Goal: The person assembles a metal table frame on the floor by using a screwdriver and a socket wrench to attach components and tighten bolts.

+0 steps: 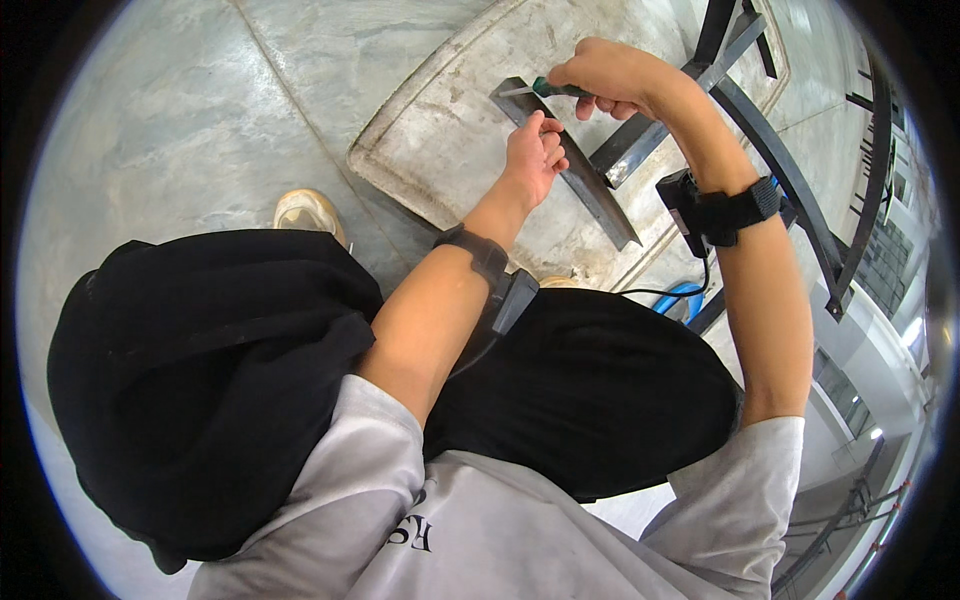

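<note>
Stained pale platform [430, 160] on grey floor [180, 120], dark metal angle bar [600, 207] lying on it

Right fingers [586, 107] hold a green-handled tool [558, 89].

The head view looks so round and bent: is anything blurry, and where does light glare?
In the head view, the dark metal frame bows near the rim, probably from the wide lens; lights glare at far right; the grey floor has a pale sheen; the right hand and metal bar look fairly sharp, while the picture softens toward the right rim.
</note>
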Motion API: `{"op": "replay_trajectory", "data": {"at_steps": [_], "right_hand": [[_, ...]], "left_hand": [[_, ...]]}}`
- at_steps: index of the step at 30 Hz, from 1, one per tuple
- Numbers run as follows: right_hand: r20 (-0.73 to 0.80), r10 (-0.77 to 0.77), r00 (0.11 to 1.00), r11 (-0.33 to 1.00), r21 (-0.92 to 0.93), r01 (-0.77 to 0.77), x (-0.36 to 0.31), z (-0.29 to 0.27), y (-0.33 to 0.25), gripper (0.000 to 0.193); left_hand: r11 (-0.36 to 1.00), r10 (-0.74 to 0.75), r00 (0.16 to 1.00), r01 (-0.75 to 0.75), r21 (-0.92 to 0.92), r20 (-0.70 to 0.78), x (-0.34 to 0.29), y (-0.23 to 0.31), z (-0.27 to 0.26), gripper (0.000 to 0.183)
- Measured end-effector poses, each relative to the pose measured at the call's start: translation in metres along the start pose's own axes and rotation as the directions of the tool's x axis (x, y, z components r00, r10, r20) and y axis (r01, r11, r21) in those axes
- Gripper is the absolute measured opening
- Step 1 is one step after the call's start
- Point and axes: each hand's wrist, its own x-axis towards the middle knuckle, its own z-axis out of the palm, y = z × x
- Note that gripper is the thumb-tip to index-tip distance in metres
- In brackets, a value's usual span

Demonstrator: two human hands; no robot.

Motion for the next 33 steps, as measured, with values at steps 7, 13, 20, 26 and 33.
{"op": "replay_trajectory", "data": {"at_steps": [7,13,20,26,33], "right_hand": [[0.102,-0.06,0.993,0.946,-0.311,0.089,-0.01,0.025,-0.009,0.027],[-0.149,-0.232,0.961,0.906,-0.393,0.158,0.001,0.027,0.004,0.03],[0.012,0.074,0.997,0.978,-0.199,-0.071,0.01,0.02,-0.008,0.028],[-0.145,-0.17,0.975,0.912,-0.399,0.1,0.012,0.023,-0.006,0.024],[0.161,-0.541,0.825,0.279,-0.891,0.357,-0.01,0.033,-0.005,0.016]], "left_hand": [[0.994,0.028,0.999,-0.025,-0.102,0.03,0.006,0.0,0.008,0.025],[0.959,-0.246,0.927,0.276,-0.067,0.284,0.003,-0.02,0.006,0.026],[0.781,-0.506,0.594,0.623,0.04,0.625,-0.015,-0.006,0.031,0.031],[0.803,-0.371,0.597,0.59,-0.076,0.712,-0.011,-0.001,0.03,0.044],[0.913,-0.105,0.892,0.261,-0.313,0.439,-0.024,0.015,0.027,0.043]]}}
